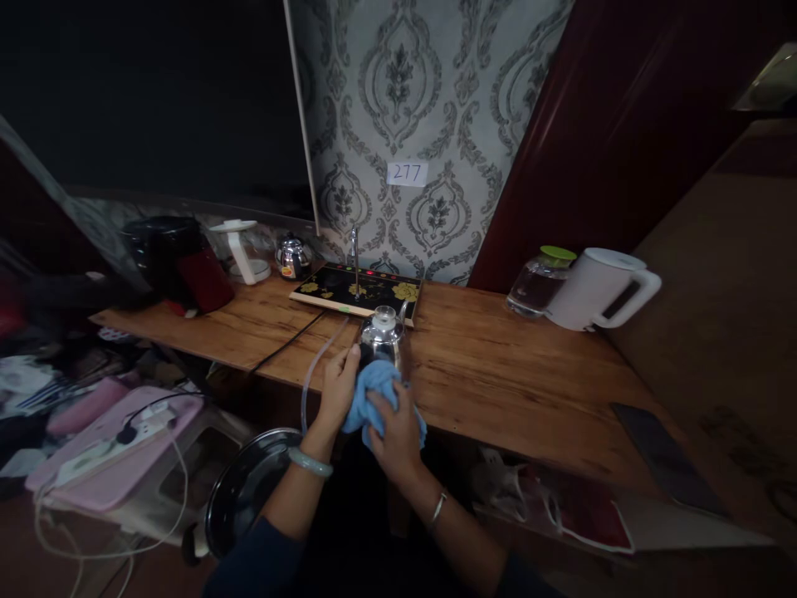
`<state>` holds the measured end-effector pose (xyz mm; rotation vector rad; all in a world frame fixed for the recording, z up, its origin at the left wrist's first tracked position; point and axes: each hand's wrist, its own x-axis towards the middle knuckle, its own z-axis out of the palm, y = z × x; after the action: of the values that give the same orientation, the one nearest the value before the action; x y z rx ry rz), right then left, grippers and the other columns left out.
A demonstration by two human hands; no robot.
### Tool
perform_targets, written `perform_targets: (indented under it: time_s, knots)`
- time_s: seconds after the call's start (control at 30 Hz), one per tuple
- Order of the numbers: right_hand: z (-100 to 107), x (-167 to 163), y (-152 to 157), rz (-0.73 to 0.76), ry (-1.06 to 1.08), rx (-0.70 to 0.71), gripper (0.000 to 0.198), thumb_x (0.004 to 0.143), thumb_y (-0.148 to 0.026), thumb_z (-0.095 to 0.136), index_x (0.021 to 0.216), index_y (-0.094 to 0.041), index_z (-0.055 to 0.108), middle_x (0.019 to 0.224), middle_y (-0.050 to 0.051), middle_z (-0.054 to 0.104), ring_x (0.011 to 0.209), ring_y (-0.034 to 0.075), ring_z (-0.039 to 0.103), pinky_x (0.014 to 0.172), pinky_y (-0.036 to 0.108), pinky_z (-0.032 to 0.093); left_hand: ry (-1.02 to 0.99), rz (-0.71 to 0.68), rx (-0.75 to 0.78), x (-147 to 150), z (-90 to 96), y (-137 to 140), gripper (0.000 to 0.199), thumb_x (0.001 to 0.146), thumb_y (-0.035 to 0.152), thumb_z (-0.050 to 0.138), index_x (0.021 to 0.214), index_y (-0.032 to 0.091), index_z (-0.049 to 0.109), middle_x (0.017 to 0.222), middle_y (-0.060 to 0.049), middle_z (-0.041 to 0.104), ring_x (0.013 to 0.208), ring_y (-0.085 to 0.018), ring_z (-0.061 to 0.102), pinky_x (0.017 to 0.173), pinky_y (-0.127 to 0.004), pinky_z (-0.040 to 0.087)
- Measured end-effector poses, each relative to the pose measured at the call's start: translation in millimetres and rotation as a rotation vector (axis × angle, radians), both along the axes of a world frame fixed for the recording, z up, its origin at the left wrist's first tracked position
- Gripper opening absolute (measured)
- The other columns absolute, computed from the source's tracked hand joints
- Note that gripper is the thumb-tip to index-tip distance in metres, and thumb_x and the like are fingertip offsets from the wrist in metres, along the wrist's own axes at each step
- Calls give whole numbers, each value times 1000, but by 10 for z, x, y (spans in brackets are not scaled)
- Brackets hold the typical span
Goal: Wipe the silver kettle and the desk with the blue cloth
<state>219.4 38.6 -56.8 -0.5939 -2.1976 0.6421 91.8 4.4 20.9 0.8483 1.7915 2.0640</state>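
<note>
Head view shows the left hand (339,384) with fingers curled against the steel kettle (383,336), steadying it on the worktop (510,365) edge. Just right of those fingers, the right hand (395,432) bunches a blue cloth (379,390) tightly, pressing it to the kettle's front.

Blue cloth (381,394), silver kettle (383,336), white jug (598,288), grey damask wallpaper (436,100).

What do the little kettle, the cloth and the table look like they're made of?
Kettle: polished metal, likely stainless steel, from its mirror shine. Cloth: soft blue fabric, bunched in folds. Table: wood or wood-look veneer, with brown grain streaks.
</note>
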Motion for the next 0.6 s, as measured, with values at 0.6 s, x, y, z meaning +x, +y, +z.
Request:
perform_targets:
  time_s: [0.6]
  knots:
    - [491,491,682,-91,154,-90,51,72,-15,53,120,-25,65,126,8,61,116,28,57,103,49,45,182,276,19,46,-244,-254,28,83,41,63,101,20,62,101,-6,63,91,-20,60,80,-29,46]
